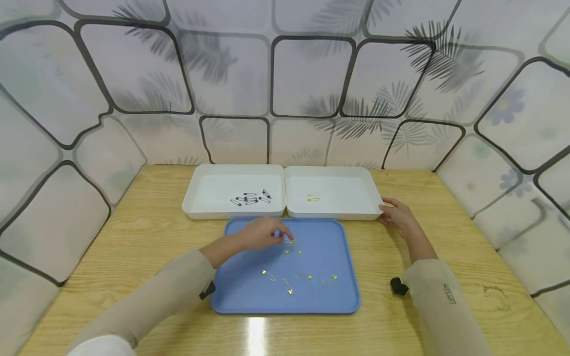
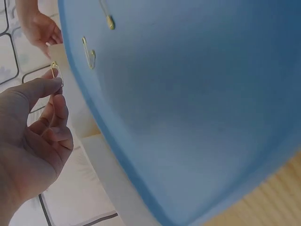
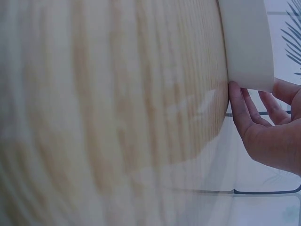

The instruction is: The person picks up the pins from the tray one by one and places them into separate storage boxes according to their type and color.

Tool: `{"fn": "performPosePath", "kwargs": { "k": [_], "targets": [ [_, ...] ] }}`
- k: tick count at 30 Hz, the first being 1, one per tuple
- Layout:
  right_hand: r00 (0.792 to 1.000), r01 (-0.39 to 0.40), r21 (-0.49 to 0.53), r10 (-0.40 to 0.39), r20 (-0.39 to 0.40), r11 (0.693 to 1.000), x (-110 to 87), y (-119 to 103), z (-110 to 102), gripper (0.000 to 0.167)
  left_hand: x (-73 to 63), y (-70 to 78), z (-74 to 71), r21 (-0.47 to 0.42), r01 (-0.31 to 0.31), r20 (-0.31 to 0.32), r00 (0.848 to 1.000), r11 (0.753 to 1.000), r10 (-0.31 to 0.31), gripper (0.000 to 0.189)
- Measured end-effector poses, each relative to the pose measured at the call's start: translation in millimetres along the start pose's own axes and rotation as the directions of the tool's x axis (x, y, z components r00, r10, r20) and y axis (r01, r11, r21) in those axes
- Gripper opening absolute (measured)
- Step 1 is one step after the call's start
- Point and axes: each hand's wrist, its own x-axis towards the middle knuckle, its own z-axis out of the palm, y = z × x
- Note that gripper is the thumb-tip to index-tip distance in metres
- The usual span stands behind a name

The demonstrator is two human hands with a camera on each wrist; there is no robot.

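Note:
My left hand is over the far part of the blue tray. Its thumb and fingers pinch a gold safety pin, seen clearly in the left wrist view. Several more gold safety pins lie scattered on the blue tray, one of them near its front. At the right white tray, my right hand touches the near right corner, its fingertips along the outer wall and rim. That tray holds a few gold safety pins.
The left white tray stands side by side with the right one and holds several black safety pins. Both stand behind the blue tray on the wooden table. A patterned curtain surrounds the table's back and sides.

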Motion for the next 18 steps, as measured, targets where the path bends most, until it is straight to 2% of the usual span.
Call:
{"fn": "performPosePath", "kwargs": {
  "k": [8, 18],
  "targets": [
    [1.000, -0.022, 0.037, 0.022, -0.019, 0.999, 4.7, 2.4, -0.4, 0.058, 18.8, 0.6, -8.8, 0.019, 0.004, -0.020, 1.000, 1.000, -0.003, 0.023],
    [1.000, 0.000, -0.020, -0.001, -0.001, 1.000, -2.3, -0.8, 3.7, 0.057, 41.6, 2.3, -10.8, 0.003, 0.057, -0.038, 0.998, 0.998, -0.057, 0.023]
  ]
}}
